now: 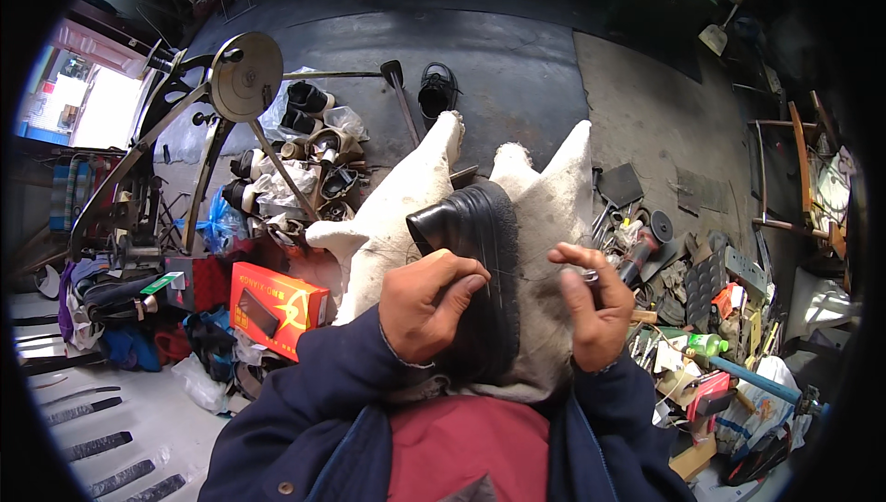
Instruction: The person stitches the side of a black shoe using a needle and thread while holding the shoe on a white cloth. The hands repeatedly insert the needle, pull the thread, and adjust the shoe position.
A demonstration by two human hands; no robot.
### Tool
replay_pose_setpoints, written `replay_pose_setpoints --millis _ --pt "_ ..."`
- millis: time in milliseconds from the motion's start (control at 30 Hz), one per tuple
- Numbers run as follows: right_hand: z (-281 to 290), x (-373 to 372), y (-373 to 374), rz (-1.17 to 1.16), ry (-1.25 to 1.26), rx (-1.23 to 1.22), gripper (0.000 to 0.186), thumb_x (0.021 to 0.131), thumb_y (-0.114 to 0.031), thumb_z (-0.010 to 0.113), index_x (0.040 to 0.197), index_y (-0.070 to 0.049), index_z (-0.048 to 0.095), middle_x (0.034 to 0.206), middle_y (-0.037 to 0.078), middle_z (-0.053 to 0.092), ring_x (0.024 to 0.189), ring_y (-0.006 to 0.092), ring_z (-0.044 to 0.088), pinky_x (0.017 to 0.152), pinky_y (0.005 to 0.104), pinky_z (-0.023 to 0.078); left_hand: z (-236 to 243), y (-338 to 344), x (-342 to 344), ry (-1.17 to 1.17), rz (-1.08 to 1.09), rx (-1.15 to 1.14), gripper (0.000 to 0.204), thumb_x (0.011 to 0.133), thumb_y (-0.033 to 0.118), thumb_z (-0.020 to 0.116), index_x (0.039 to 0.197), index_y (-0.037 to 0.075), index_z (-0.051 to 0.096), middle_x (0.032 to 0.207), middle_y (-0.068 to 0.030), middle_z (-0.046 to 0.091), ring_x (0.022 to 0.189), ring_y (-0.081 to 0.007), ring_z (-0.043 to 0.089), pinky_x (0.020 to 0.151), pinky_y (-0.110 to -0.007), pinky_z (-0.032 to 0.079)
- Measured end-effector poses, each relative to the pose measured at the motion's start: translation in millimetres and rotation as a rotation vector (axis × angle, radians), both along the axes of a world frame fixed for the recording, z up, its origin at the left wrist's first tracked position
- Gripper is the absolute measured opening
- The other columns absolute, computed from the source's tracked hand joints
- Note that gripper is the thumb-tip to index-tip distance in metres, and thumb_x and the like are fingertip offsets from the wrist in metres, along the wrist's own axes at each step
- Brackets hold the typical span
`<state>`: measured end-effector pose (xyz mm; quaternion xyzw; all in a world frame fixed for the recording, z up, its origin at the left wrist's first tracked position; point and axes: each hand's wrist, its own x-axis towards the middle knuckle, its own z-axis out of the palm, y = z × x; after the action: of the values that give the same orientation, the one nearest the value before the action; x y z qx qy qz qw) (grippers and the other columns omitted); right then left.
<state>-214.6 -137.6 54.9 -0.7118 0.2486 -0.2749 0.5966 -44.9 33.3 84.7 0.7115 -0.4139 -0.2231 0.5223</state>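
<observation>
The black leather shoe with a thick dark sole (480,211) lies on its side over the off-white, thick, soft-looking cloth (392,202) spread in front of the wearer's maroon top (471,437). Its long axis runs away from the body — close to straight ahead, with the far end leaning slightly to the left. The thick sole edge faces right; what appears to be the shoe's opening faces left at the far end. The shoe sits between the two hands, but not evenly. The left hand (425,306) is the nearer, its knuckles and fingertips over the upper on the left side; whether the palm bears on the leather cannot be confirmed. The right hand (600,308) stands clear beyond the sole edge, above the cloth. A thin, fine-stranded thread (526,273) spans the gap — crossing the sole edge, and so lying across the long axis rather than along it. The left thumb and forefinger are pinched together, apparently on this thread. The right fingers are curled, the forefinger reaching toward the shoe and a narrow space left above the thumb; a small shiny item shows there, too small to identify, and its grip cannot be determined.
</observation>
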Motion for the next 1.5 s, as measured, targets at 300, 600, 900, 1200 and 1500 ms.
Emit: replay_pose_setpoints --millis 300,600,900,1200,1500 --pt "21.5 -7.9 2.3 0.156 0.137 0.073 0.018 0.098 -0.012 0.071 0.086 -0.001 0.065 0.079 0.006 0.069 0.063 0.0067 0.056 0.060 0.0261 0.045 -8.2 72.2 76.6 0.396 0.425 -0.519 0.036 0.115 0.029 0.042 0.095 0.003 0.059 0.114 -0.0195 0.072 0.109 -0.0295 0.070 0.097 -0.041 0.055" --pt "29.3 24.3 -3.1 0.528 0.219 -0.059 0.023 0.091 -0.012 0.075 0.076 -0.006 0.059 0.065 0.009 0.064 0.053 0.0172 0.058 0.052 0.0328 0.045 -9.1 73.0 113.1 1.004 0.347 -0.767 0.031 0.114 0.037 0.047 0.103 0.011 0.061 0.079 -0.0009 0.049 0.068 -0.0158 0.049 0.068 -0.038 0.052" --pt "6.5 29.3 19.5 0.365 0.243 -0.540 0.043 0.082 -0.021 0.089 0.065 -0.009 0.051 0.056 0.008 0.049 0.045 0.0297 0.052 0.045 0.0400 0.040 10.4 64.5 194.1 0.771 0.576 -0.678 0.030 0.107 0.026 0.056 0.082 0.011 0.055 0.062 0.0027 0.033 0.051 -0.0105 0.029 0.047 -0.028 0.026" --pt "-9.8 31.8 20.8 0.383 0.163 -0.557 0.045 0.080 -0.012 0.089 0.061 -0.010 0.048 0.053 0.008 0.046 0.042 0.0302 0.047 0.043 0.0402 0.038 -29.5 135.7 205.6 0.785 0.877 -0.399 0.031 0.108 0.025 0.057 0.080 0.011 0.054 0.056 0.0052 0.029 0.044 -0.0076 0.022 0.041 -0.027 0.022" --pt "2.4 23.9 16.6 0.330 0.132 -0.447 0.040 0.081 -0.010 0.087 0.065 -0.008 0.051 0.057 0.009 0.049 0.045 0.0306 0.050 0.045 0.0381 0.039 -56.1 189.1 169.2 0.775 0.701 -0.200 0.025 0.110 0.031 0.055 0.094 0.012 0.058 0.079 -0.0026 0.059 0.062 -0.0139 0.057 0.052 -0.032 0.050"
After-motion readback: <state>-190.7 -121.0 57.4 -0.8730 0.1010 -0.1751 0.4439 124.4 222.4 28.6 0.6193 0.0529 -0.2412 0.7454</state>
